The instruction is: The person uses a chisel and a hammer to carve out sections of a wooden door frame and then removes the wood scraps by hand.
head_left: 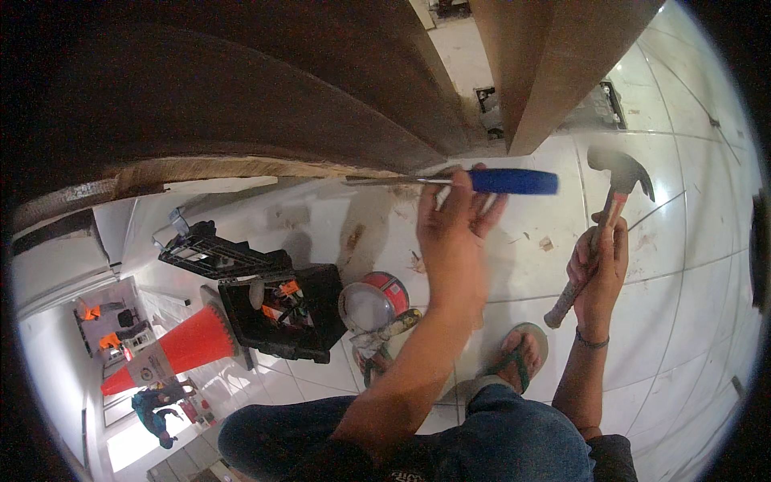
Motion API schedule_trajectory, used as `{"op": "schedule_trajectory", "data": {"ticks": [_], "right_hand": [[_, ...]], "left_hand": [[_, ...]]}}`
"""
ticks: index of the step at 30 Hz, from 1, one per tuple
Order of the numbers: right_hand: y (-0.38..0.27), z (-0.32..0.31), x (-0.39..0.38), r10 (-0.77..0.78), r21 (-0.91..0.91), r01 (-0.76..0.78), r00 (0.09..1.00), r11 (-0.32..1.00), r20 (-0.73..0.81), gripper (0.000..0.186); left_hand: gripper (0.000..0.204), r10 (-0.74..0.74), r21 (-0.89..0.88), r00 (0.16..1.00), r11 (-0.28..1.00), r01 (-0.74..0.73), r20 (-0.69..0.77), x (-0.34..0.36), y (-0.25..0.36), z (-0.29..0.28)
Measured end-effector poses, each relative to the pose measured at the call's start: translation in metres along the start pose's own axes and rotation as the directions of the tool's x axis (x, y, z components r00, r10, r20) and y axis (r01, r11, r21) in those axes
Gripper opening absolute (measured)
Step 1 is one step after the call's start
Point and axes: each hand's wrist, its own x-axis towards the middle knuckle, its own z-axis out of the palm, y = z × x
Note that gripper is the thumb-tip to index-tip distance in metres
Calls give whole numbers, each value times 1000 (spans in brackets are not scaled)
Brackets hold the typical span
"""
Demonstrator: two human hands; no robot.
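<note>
My left hand (451, 233) is closed on a chisel (518, 181) with a blue handle, held level. Its thin metal blade points left along the rough wooden edge (217, 170) of a dark brown panel (265, 96); I cannot tell whether the tip touches the wood. To the right, my right hand (598, 261) grips a claw hammer (614, 205) by its worn handle. The hammer head is up, apart from the chisel's butt end and to the right of it.
An open black toolbox (313, 305) with tools inside stands left on the white tiled floor (526, 265). Beside it is a bucket (389, 289) with a red label. A brown wooden post (554, 64), an orange cone (193, 341) and a distant person (157, 414) are also in view.
</note>
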Motion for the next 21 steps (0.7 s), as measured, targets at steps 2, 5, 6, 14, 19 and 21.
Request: {"op": "schedule_trajectory", "data": {"ticks": [2, 5, 6, 14, 19, 21], "right_hand": [[0, 4, -1, -20, 75, 23, 999, 997, -29, 24], [2, 4, -4, -23, 93, 25, 999, 995, -24, 24], [1, 3, -4, -24, 93, 26, 999, 995, -25, 24], [-1, -9, -5, -29, 78, 32, 999, 996, -44, 26], [2, -3, -8, -33, 129, 46, 994, 991, -101, 26], [4, -5, -8, -32, 136, 43, 996, 990, -83, 26]], "left_hand": [[41, -92, -17, 994, 996, 93, 61, -11, -3, 9], [39, -93, -2, 990, 996, 94, 108, -13, -4, 14], [39, -92, 12, 989, 996, 92, 119, -12, -4, 16], [34, -63, 17, 990, 998, 62, 123, -12, -8, 24], [42, -51, 13, 991, 999, 49, 125, -14, -11, 24], [42, -78, -22, 991, 997, 80, 110, -15, -14, 23]]}}
